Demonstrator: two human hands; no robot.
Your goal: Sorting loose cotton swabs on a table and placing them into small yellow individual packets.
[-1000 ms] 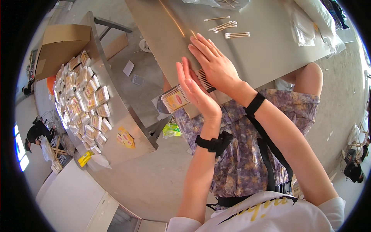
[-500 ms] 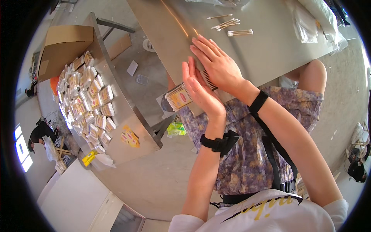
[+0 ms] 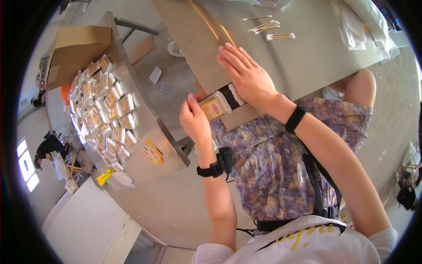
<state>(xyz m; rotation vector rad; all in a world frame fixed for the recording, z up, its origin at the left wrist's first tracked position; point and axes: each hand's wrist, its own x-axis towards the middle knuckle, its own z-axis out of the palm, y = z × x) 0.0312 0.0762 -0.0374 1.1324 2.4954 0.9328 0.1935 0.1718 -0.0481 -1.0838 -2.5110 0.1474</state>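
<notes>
Swab packet (image 3: 218, 104) | long axis runs lower-left to upper-right, apparently | left hand (image 3: 194, 122) pinches its end | right hand (image 3: 246, 75) spread flat on it.

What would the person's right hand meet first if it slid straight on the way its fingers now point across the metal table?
The right hand points up-left toward the table's left edge. Bare metal lies ahead, then the edge; the loose cotton swabs lie off to the side, probably missed.

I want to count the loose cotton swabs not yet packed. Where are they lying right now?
In the head view the loose cotton swabs lie on the metal table, toward its far edge, beyond the right hand.
</notes>
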